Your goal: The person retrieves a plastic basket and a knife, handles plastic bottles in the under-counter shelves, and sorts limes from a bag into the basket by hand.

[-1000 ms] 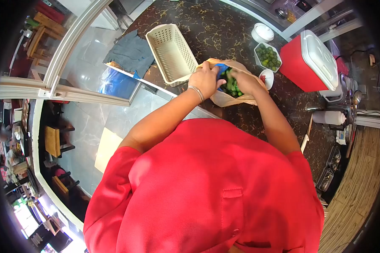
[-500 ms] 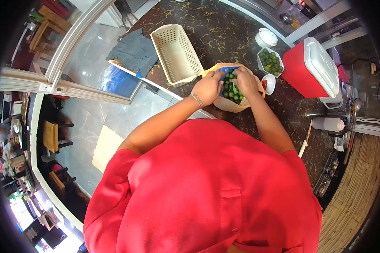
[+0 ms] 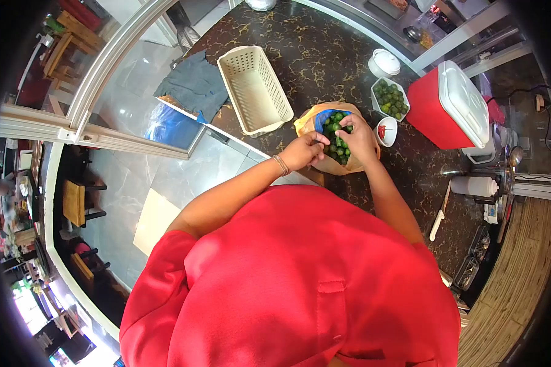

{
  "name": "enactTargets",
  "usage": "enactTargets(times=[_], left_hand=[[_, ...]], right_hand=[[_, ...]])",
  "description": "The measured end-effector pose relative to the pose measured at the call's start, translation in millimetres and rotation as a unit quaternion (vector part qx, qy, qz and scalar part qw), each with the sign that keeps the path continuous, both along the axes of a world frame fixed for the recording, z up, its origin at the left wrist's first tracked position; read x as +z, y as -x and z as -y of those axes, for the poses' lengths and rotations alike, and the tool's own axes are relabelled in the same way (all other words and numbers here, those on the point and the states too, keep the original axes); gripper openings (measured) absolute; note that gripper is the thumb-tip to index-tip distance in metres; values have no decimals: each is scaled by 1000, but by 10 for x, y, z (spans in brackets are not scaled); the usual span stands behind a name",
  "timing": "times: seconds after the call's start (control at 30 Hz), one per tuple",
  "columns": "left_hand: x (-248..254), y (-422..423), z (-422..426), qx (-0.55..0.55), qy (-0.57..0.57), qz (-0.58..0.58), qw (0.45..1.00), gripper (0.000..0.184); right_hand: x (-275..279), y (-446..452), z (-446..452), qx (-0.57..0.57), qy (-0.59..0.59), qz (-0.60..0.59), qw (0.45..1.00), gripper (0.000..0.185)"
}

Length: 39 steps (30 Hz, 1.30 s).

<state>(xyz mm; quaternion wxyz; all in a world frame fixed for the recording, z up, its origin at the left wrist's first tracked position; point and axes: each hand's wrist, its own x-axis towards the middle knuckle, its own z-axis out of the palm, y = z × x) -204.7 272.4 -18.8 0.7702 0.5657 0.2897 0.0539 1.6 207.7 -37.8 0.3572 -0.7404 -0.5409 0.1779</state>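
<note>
On the dark marbled counter stands an open plastic bag with a blue inner lining, full of small green fruits. My left hand is at the bag's left edge, its fingers curled together; whatever they pinch is too small to name. Over the right part of the opening, my right hand has its thumb and fingers closed on a small green fruit. A beige perforated basket with nothing in it lies left of the bag.
Right of the bag are a small white bowl with something red, a white bowl of green fruits, a lidded white pot and a red cooler. A knife lies at the right; a grey cloth at the left edge.
My left hand has let go of the bag's rim and moved down a little, its fingers drawn together. My right hand has risen from among the fruits and holds one.
</note>
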Motion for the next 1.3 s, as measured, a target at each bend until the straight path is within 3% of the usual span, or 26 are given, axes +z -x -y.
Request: enactTargets(times=[0.03,0.1,0.13,0.3,0.4,0.43,0.5,0.57,0.63,0.7,0.73,0.77,0.83,0.87,0.9,0.93,1.0,1.03,1.13,1.23,1.27,1.3], left_hand=[[-28,-8,14,15,-4,11,1000,22],[-34,-52,3,7,7,16,1000,24],[8,-90,3,17,2,18,1000,25],[74,-209,-16,35,-4,18,999,30],[158,-233,1,24,18,5,1000,29],[112,-244,3,21,17,5,1000,29],[9,-246,2,65,238,52,968,26],[-41,-218,-26,42,290,93,951,27],[12,-189,-25,19,342,134,930,29],[105,-201,-4,21,392,106,914,37],[172,-185,9,9,404,132,905,44],[170,-170,-7,8,404,132,905,44],[185,-102,-44,23,440,127,889,46],[208,-55,-40,77,418,53,904,43],[257,-2,-67,76,418,51,904,43],[298,62,-100,59,313,23,948,42],[343,203,-122,30,119,-18,992,38],[415,296,-139,28,117,-20,992,38],[552,685,-227,-20,-53,-38,998,25],[-52,1203,-297,-107,-233,54,965,14],[-281,1384,-246,-155,-262,22,952,16],[-164,1483,-150,-212,-209,-18,955,18]], right_hand=[[103,41,49,-2,2,2,1000,35],[309,138,128,8,4,-113,994,30],[396,169,157,-4,55,-139,989,30],[435,220,230,22,-5,-112,993,32],[631,318,260,5,54,-78,995,32],[615,313,271,40,0,-66,997,30],[634,302,298,74,-55,-55,994,29],[710,266,340,-17,44,-63,997,24],[691,259,339,-11,53,-136,989,25],[762,294,413,55,19,-155,986,35],[968,456,442,102,55,-320,940,44],[814,441,453,170,35,-257,951,48],[935,601,499,144,-25,-379,914,41],[1031,569,518,142,-26,-380,914,41],[1142,491,554,96,-8,-314,945,33],[1192,403,602,48,11,-245,968,25],[1143,214,740,-67,-17,-258,964,15],[1101,134,825,-119,-25,-276,954,12],[782,-38,1103,-206,19,-244,948,12],[148,-184,1370,-144,2,-103,984,16],[178,-87,1385,-102,21,-127,986,14],[283,18,1384,-88,126,-253,955,14]])
